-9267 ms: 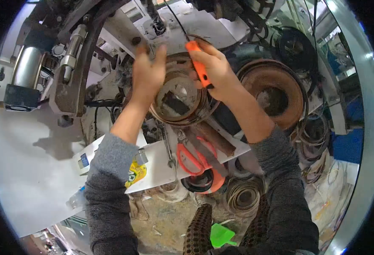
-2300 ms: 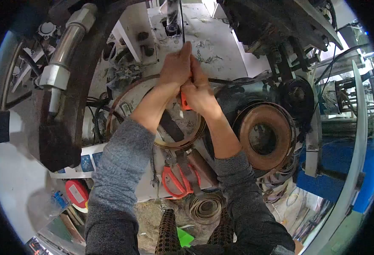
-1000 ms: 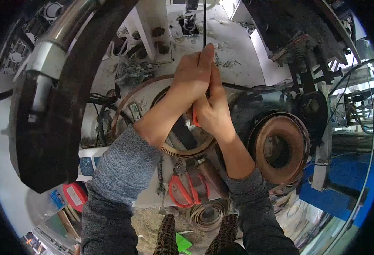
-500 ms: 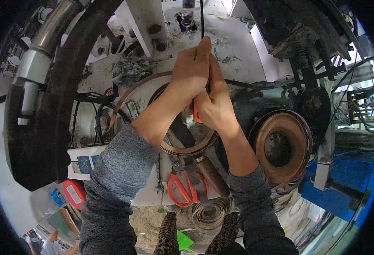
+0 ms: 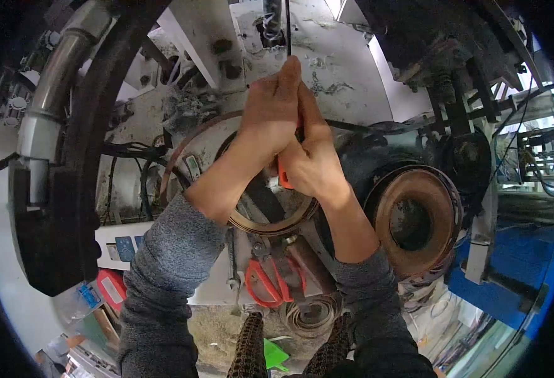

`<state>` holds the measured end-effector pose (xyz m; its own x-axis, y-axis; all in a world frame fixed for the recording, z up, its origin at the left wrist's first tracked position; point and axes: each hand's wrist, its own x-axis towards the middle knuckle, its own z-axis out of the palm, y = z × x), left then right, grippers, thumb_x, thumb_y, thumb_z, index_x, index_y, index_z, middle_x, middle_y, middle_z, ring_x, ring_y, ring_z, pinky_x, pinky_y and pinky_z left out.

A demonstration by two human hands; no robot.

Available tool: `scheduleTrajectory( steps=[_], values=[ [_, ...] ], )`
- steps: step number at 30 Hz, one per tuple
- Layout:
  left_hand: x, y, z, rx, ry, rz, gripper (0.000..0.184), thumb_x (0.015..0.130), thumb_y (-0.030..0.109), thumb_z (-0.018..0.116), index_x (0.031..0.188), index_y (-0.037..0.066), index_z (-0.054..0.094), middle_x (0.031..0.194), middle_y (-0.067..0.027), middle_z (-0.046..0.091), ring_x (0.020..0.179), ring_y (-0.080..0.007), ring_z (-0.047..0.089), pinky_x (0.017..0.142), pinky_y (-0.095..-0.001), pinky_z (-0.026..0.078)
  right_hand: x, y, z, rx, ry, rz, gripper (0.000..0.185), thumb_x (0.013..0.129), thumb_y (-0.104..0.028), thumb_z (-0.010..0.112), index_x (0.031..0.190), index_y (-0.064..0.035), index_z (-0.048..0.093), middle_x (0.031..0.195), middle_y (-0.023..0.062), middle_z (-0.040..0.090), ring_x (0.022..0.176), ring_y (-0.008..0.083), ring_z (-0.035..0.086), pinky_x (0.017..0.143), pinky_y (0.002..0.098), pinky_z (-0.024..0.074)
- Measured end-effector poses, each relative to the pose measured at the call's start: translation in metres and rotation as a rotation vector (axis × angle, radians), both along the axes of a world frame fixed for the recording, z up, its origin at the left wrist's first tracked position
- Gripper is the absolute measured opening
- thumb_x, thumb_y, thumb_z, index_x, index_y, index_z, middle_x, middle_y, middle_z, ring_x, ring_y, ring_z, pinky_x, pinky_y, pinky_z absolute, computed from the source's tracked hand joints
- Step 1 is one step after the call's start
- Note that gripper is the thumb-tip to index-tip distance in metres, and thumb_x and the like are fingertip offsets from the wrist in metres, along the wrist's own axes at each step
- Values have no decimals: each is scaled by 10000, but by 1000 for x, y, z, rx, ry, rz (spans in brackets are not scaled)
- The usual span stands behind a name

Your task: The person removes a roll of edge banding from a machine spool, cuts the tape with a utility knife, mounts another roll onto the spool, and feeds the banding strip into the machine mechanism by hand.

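Both hands are wrapped round one tool with an orange handle (image 5: pixel 284 174) and a thin dark shaft that points away from me. My left hand (image 5: pixel 269 113) is closed near the shaft end, thumb along it. Just below and to the right, my right hand (image 5: pixel 311 160) grips the handle, whose lower end shows between the wrists. Underneath lies a round metal ring (image 5: pixel 270 227) with a dark strip (image 5: pixel 265 196) across it. Scissors with red handles (image 5: pixel 263 283) rest nearer to me, beside a wrench (image 5: pixel 232 271) and a brown cylinder (image 5: pixel 311 268).
A brown roll (image 5: pixel 387 220) stands on the right. Dark machine arms (image 5: pixel 69 208) frame the left, and a dark mechanism (image 5: pixel 440 57) hangs at upper right. Coiled strip (image 5: pixel 311 315) and a green dustpan (image 5: pixel 275 356) lie below. At lower left another person's arm (image 5: pixel 74 341) shows.
Earlier, the left hand was off the orange-handled tool; now both hands close on it. Since half a second ago, the hands and tool appear slightly further left in view.
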<state>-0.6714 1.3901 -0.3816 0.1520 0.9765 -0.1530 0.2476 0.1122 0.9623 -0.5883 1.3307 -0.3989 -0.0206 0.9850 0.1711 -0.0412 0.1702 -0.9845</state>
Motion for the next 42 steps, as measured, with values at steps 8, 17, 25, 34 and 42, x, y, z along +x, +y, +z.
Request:
scheduleTrajectory(
  steps=[8,17,25,34,42],
  values=[
    [9,11,-5,-3,0,53,611,910,511,397,818,-62,588,697,-214,583,686,-288,569,693,-396,435,5,18,-23,148,-188,-106,612,798,-55,449,1372,-17,241,1156,289,513,1053,364,548,870,349,434],
    [-2,-13,5,83,-104,12,641,908,549,381,741,-43,560,628,-154,550,597,-217,496,607,-385,417,-1,-1,-8,105,-70,11,597,822,-26,435,1377,27,221,1273,178,437,1146,210,440,966,291,342],
    [2,7,-3,-48,55,-5,620,916,518,384,710,-46,540,642,-113,531,624,-176,477,583,-370,396,4,3,-8,-54,-175,-48,630,777,-2,439,1371,24,232,1241,229,460,1049,260,525,866,327,424],
    [6,-14,5,-60,-85,56,543,928,473,417,674,13,558,595,-27,489,567,-123,427,533,-308,357,1,-9,-11,237,-222,-156,608,782,-53,451,1357,10,263,1102,281,533,996,344,558,819,359,446],
    [1,-7,-1,-2,-161,32,530,923,485,429,666,38,549,598,1,470,560,-98,406,516,-288,344,4,-4,-6,87,-241,-86,634,783,-76,453,1376,-32,232,1098,296,524,1017,379,558,865,371,424]
  ],
)
